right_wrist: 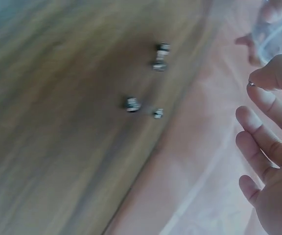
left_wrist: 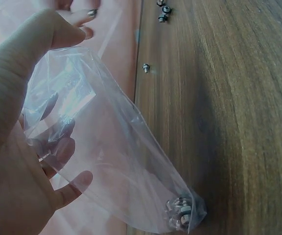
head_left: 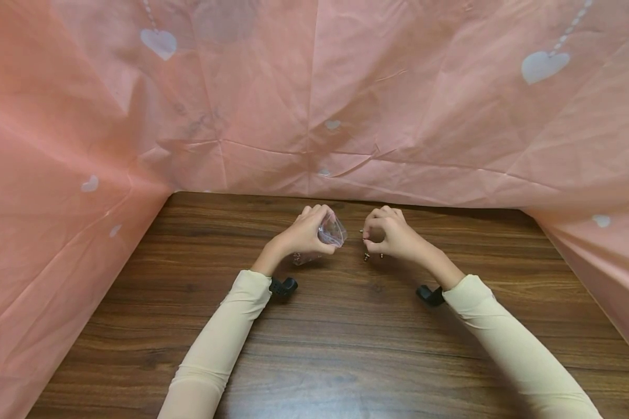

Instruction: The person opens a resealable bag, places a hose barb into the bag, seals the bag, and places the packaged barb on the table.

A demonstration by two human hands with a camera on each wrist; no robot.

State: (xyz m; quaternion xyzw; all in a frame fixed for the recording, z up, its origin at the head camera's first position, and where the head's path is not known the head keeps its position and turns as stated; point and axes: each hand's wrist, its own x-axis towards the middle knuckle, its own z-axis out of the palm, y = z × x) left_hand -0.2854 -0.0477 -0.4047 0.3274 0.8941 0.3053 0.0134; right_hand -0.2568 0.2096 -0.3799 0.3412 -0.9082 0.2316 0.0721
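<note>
My left hand (head_left: pixel 306 230) holds a clear plastic bag (head_left: pixel 332 231), its mouth spread and facing the right hand. In the left wrist view, several small shiny metal pieces like short bolts (left_wrist: pixel 182 213) lie in the bag's bottom corner. Across a small gap, my right hand (head_left: pixel 395 235) pinches a tiny metal piece (right_wrist: pixel 251 83) between thumb and index finger; the other fingers are spread apart. Below that hand, a few more bolt-like pieces (head_left: pixel 367 256) lie loose on the table. Their exact kind is too small to tell.
The dark wood-grain table (head_left: pixel 314 337) carries everything. A pink cloth with pale hearts (head_left: pixel 314 105) hangs along its far edge and both sides. Each wrist wears a black strap mount (head_left: pixel 284 286).
</note>
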